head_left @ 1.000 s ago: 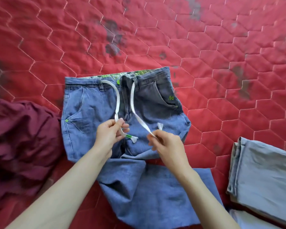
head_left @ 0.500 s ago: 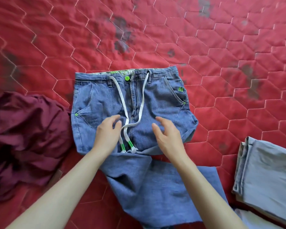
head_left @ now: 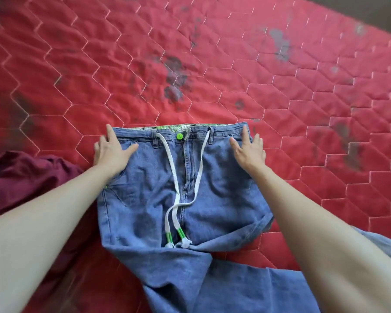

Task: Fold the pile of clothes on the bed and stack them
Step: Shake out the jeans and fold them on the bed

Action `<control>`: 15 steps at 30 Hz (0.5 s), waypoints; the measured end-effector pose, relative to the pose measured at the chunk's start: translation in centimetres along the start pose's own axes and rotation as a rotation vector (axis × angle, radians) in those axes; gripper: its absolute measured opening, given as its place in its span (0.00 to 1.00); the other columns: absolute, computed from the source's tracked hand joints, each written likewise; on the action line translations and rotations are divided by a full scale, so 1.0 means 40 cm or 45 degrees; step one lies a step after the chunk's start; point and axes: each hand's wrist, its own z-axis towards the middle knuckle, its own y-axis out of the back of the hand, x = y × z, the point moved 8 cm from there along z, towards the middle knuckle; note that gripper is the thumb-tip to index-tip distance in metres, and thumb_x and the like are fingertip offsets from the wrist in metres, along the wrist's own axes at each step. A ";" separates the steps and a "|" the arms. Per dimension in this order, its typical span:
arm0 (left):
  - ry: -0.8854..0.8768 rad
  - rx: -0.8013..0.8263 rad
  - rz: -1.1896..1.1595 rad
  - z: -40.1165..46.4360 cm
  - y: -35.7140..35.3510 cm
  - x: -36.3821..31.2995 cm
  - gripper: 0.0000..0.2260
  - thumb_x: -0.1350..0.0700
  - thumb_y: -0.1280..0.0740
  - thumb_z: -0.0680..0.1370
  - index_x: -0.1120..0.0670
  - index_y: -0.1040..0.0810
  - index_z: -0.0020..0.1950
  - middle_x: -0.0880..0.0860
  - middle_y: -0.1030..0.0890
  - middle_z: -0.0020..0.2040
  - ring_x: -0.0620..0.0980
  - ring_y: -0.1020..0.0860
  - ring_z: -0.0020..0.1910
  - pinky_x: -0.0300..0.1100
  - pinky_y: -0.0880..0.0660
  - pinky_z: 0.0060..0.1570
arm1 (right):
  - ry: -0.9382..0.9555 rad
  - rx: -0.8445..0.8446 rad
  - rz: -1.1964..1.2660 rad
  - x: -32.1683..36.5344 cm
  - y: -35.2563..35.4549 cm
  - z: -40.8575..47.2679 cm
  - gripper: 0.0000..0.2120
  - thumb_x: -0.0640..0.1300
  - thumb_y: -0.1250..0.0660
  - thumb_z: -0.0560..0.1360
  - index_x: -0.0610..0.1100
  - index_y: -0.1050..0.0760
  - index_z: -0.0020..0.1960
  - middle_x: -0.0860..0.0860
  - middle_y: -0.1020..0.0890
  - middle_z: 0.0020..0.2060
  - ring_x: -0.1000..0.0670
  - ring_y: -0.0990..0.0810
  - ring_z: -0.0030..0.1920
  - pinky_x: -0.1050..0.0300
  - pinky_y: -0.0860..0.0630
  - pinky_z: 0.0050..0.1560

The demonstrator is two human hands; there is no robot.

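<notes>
A pair of blue jeans (head_left: 145, 199) lies front-up on the red quilted bed (head_left: 190, 64), waistband away from me. Its white drawstring (head_left: 174, 172) with green tips trails down the fly. A green button (head_left: 179, 136) fastens the waist. My left hand (head_left: 110, 150) lies flat with straight fingers on the waistband's left corner. At the right corner my right hand (head_left: 248, 147) presses flat in the same way. The legs run toward me and bunch up near the bottom edge.
A crumpled maroon garment (head_left: 20, 177) lies on the bed to the left, partly under my left forearm. Grey worn patches mark the quilt beyond the jeans. A sliver of pale blue cloth (head_left: 384, 242) shows past my right forearm.
Both hands let go of the drawstring and slid apart and up to the outer corners of the waistband. The drawstring now lies loose on the fly. The view has shifted closer.
</notes>
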 end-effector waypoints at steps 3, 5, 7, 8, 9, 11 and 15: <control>0.030 -0.084 -0.162 0.021 0.004 0.017 0.36 0.45 0.31 0.76 0.57 0.44 0.77 0.65 0.34 0.70 0.65 0.34 0.68 0.54 0.36 0.65 | 0.040 -0.103 0.023 0.011 0.024 0.027 0.30 0.60 0.48 0.82 0.54 0.53 0.79 0.39 0.37 0.71 0.38 0.39 0.71 0.43 0.39 0.69; 0.088 -0.124 -0.340 0.030 0.006 0.031 0.30 0.47 0.31 0.76 0.57 0.36 0.73 0.63 0.27 0.67 0.63 0.30 0.66 0.51 0.33 0.62 | 0.038 -0.145 0.135 0.015 0.041 0.036 0.31 0.58 0.44 0.81 0.50 0.50 0.79 0.39 0.32 0.67 0.38 0.33 0.68 0.44 0.35 0.65; 0.126 -0.163 -0.387 0.033 0.014 0.046 0.23 0.48 0.32 0.77 0.58 0.29 0.67 0.62 0.22 0.62 0.63 0.27 0.62 0.49 0.32 0.58 | -0.052 -0.135 0.244 0.002 0.049 0.042 0.29 0.57 0.39 0.79 0.44 0.40 0.75 0.39 0.26 0.65 0.38 0.28 0.66 0.47 0.31 0.60; 0.132 -0.194 -0.382 0.033 0.022 0.053 0.20 0.48 0.33 0.77 0.59 0.26 0.64 0.62 0.21 0.59 0.63 0.25 0.60 0.49 0.31 0.56 | -0.096 -0.147 0.288 -0.008 0.055 0.044 0.24 0.57 0.37 0.78 0.42 0.31 0.66 0.38 0.23 0.60 0.38 0.25 0.61 0.49 0.30 0.55; 0.132 -0.223 -0.379 0.031 0.032 0.057 0.18 0.48 0.33 0.78 0.60 0.24 0.60 0.63 0.20 0.56 0.63 0.24 0.58 0.49 0.31 0.54 | -0.123 -0.183 0.336 -0.017 0.064 0.043 0.18 0.57 0.35 0.77 0.42 0.26 0.53 0.39 0.21 0.52 0.39 0.23 0.54 0.51 0.31 0.47; 0.105 -0.279 -0.396 0.022 0.057 0.052 0.16 0.48 0.33 0.78 0.62 0.21 0.49 0.64 0.19 0.48 0.63 0.23 0.51 0.49 0.32 0.47 | -0.150 -0.289 0.449 -0.022 0.093 0.020 0.17 0.57 0.32 0.75 0.44 0.26 0.40 0.43 0.22 0.41 0.42 0.24 0.45 0.54 0.37 0.40; 0.023 -0.433 -0.536 -0.049 0.127 -0.003 0.15 0.49 0.33 0.78 0.61 0.24 0.42 0.59 0.23 0.37 0.57 0.29 0.39 0.44 0.39 0.39 | -0.067 -0.568 0.721 0.038 0.155 -0.094 0.13 0.53 0.30 0.74 0.43 0.20 0.49 0.47 0.17 0.43 0.45 0.21 0.47 0.56 0.35 0.43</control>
